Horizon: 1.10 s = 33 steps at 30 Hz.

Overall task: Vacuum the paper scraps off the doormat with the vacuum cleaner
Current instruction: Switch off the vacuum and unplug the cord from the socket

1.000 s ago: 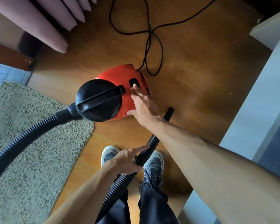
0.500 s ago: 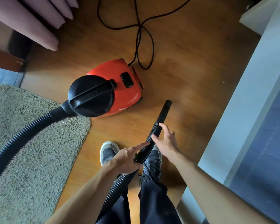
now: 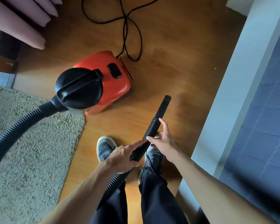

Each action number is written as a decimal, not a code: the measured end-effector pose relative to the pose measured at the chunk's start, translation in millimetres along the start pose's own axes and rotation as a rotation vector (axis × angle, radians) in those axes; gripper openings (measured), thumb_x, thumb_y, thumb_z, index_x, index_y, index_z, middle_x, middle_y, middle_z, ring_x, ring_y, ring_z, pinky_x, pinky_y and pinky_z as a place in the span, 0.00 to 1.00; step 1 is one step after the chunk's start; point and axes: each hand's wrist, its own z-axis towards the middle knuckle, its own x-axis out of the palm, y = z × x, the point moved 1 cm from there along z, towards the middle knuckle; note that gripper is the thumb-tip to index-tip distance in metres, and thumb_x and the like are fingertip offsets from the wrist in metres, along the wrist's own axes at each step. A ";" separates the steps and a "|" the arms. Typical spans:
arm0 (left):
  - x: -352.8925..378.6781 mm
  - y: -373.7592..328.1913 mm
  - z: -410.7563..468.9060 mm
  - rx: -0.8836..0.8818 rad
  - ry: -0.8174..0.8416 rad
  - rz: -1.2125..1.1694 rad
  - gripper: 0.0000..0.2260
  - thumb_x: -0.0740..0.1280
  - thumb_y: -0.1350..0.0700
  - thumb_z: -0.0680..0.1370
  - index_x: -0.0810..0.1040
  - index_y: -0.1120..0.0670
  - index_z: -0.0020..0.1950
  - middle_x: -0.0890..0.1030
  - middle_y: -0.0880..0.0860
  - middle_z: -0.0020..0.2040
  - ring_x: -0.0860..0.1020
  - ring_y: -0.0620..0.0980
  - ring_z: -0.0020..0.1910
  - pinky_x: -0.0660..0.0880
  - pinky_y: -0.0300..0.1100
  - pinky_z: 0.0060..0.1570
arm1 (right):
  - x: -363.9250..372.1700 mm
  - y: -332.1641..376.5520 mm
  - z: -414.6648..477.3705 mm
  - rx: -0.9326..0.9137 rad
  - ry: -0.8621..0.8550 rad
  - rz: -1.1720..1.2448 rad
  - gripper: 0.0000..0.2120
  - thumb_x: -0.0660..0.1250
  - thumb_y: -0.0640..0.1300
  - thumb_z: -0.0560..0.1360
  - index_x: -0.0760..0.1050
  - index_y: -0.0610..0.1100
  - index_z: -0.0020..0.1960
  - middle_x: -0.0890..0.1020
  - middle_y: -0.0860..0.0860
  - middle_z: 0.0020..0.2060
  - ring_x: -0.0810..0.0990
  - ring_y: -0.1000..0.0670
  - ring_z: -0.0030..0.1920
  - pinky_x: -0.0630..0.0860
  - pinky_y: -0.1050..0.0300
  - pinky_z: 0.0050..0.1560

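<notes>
Now your left hand [image 3: 121,157] grips and right hand [image 3: 162,139] pinches the black ribbed plastic vacuum hose [image 3: 152,126] at lower centre. Likely light and floppy; hold nearer its stiff nozzle [image 3: 163,105]. The shaggy beige doormat [image 3: 31,151] lies left.

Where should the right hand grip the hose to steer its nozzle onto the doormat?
On the ribbed hose just behind the smooth nozzle, coming from its right side, ahead of the left hand. The ribs resist slipping, and a grip near the rigid tip likely steers it best toward the doormat.
</notes>
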 end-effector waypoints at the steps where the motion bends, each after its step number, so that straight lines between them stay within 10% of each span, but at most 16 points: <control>1: 2.3 1.7 -0.6 0.005 -0.011 0.009 0.40 0.72 0.52 0.77 0.49 0.36 0.79 0.77 0.61 0.67 0.79 0.46 0.44 0.72 0.35 0.43 | -0.3 0.2 -1.4 -0.002 -0.004 0.009 0.44 0.76 0.47 0.70 0.51 0.71 0.71 0.74 0.45 0.61 0.80 0.44 0.58 0.78 0.46 0.59; 4: 13.2 13.0 1.0 0.009 -0.036 0.040 0.43 0.73 0.51 0.76 0.47 0.32 0.78 0.69 0.52 0.76 0.77 0.50 0.65 0.75 0.45 0.62 | -2.1 -4.8 0.4 -0.003 -0.019 0.051 0.42 0.75 0.46 0.72 0.52 0.68 0.73 0.73 0.46 0.61 0.77 0.48 0.58 0.77 0.58 0.51; 7: 22.1 24.4 5.0 0.007 -0.074 0.062 0.44 0.74 0.52 0.74 0.47 0.30 0.77 0.75 0.49 0.72 0.79 0.50 0.62 0.77 0.49 0.60 | 0.7 -9.8 3.3 -0.017 -0.048 0.043 0.39 0.74 0.42 0.72 0.55 0.64 0.71 0.77 0.46 0.57 0.79 0.55 0.49 0.71 0.69 0.36; 15: 40.8 49.4 15.5 -0.048 -0.092 0.116 0.41 0.72 0.53 0.76 0.49 0.33 0.78 0.71 0.53 0.75 0.81 0.47 0.41 0.81 0.46 0.40 | 28.8 -28.4 26.7 0.036 -0.072 0.008 0.37 0.75 0.41 0.71 0.56 0.66 0.65 0.76 0.47 0.55 0.81 0.52 0.46 0.77 0.58 0.41; 24: 48.7 59.1 35.2 -0.100 -0.044 0.134 0.42 0.73 0.51 0.75 0.49 0.33 0.78 0.73 0.52 0.73 0.81 0.51 0.54 0.80 0.46 0.45 | 34.4 -43.0 46.9 0.087 -0.044 -0.037 0.35 0.73 0.38 0.74 0.56 0.59 0.69 0.74 0.45 0.57 0.75 0.58 0.44 0.67 0.66 0.34; 29: 45.6 56.4 40.9 -0.120 0.009 0.129 0.39 0.71 0.55 0.77 0.52 0.39 0.80 0.74 0.55 0.72 0.76 0.46 0.33 0.69 0.34 0.28 | 38.5 -39.8 52.9 0.080 -0.080 -0.142 0.35 0.73 0.41 0.74 0.55 0.58 0.69 0.76 0.47 0.57 0.76 0.53 0.42 0.68 0.67 0.28; 33: 37.3 49.5 32.7 -0.147 -0.010 0.146 0.34 0.67 0.55 0.79 0.53 0.45 0.80 0.81 0.57 0.60 0.81 0.55 0.49 0.79 0.45 0.40 | 37.6 -33.2 47.5 0.059 -0.129 -0.285 0.32 0.70 0.41 0.75 0.54 0.55 0.69 0.77 0.44 0.55 0.75 0.51 0.36 0.73 0.62 0.29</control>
